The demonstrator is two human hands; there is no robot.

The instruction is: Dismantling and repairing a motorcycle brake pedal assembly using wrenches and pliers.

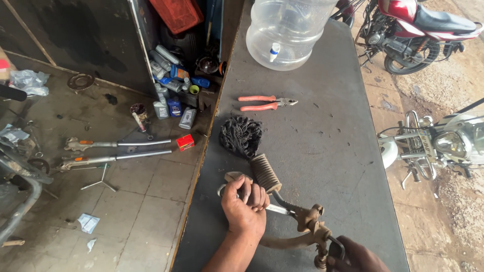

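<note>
Mid-disassembly: left hand clamped around rusty brown metal footrest bracket, right hand gripping its lower end; steady bracing needed next.

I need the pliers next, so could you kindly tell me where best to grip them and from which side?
Grip the pliers by their two orange handles, coming from the left of the view. The handles lie flat and slightly spread on the grey bench, and the metal jaws point right.
</note>
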